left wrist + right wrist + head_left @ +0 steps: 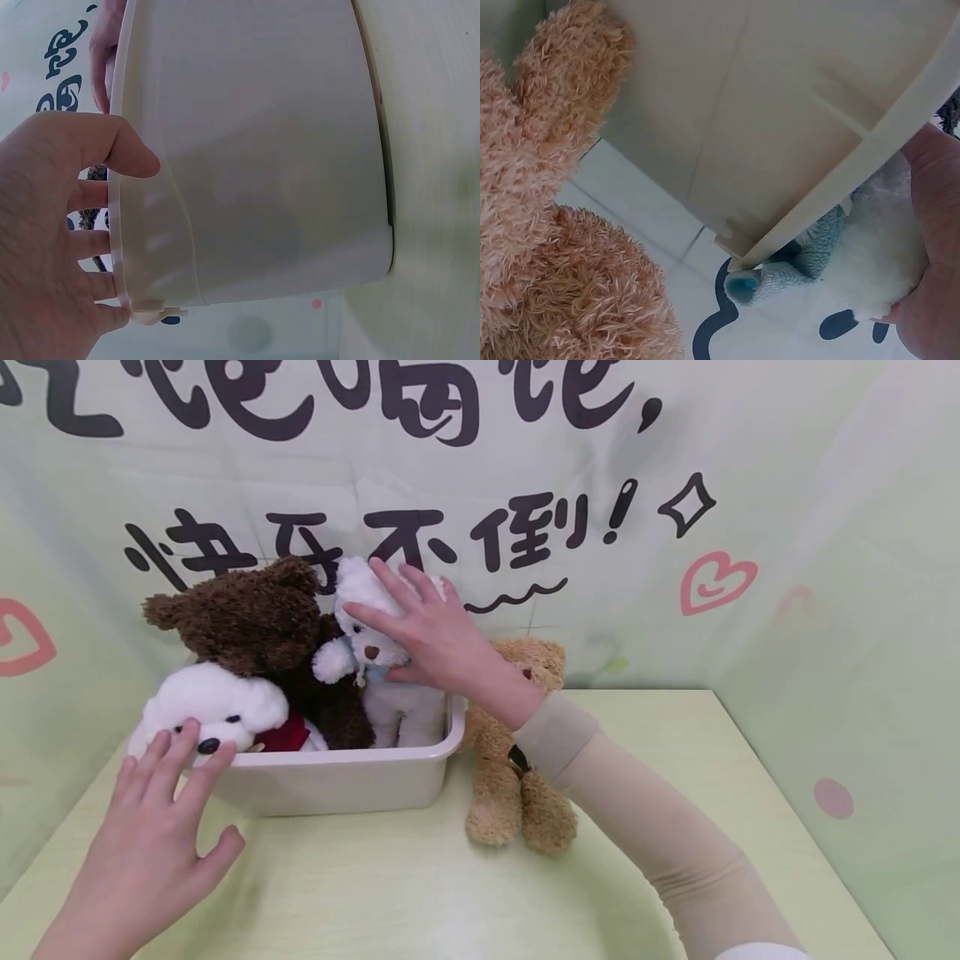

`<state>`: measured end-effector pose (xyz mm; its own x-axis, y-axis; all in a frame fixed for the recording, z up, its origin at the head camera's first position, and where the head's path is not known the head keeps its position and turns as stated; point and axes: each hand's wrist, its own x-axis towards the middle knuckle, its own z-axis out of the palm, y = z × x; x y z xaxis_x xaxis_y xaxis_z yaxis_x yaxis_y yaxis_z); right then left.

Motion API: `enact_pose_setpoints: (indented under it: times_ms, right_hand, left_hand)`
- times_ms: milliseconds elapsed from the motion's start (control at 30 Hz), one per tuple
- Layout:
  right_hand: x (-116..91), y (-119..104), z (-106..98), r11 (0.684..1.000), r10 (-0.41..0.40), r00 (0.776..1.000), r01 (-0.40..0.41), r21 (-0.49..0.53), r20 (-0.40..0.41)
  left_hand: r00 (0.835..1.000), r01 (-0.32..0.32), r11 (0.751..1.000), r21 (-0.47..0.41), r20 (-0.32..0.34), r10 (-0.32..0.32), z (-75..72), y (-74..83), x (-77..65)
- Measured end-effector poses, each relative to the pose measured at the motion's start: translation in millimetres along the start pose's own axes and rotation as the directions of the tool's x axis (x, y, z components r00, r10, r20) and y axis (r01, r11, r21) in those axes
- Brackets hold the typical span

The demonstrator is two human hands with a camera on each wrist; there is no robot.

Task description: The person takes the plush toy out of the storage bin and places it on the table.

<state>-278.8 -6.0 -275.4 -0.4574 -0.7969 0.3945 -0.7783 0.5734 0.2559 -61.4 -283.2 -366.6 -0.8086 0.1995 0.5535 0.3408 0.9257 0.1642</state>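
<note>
A white plastic bin holds several plush toys. At its right end sits a white teddy bear with a light-blue scarf. My right hand rests over that bear's head and side, fingers spread and mostly straight. In the right wrist view, my palm and thumb lie against the white fur. My left hand is at the bin's front left, its straight fingers reaching over the rim by the white plush dog's face. In the left wrist view, the thumb stays outside the bin wall.
A dark brown plush bear leans in the bin between the two white toys, facing away. Against the bin's right side, a tan teddy bear sits on the pale wooden table. A printed cloth wall stands close behind.
</note>
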Motion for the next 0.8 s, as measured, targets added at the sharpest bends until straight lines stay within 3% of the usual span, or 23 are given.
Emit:
enact_pose_setpoints:
  times_ms: [367,800]
  right_hand:
    - [-0.7,-0.3,4.8,0.993,-0.040,0.999,0.041,-0.113,0.010]
    - [-6.9,-3.1,4.2,0.992,-0.092,0.991,0.082,-0.099,-0.101]
  left_hand:
    - [1.000,0.007,1.000,0.004,-0.004,-0.007,-1.9,1.9,-0.8]
    - [1.000,0.019,1.000,0.014,0.001,-0.019,-1.9,1.7,-2.0]
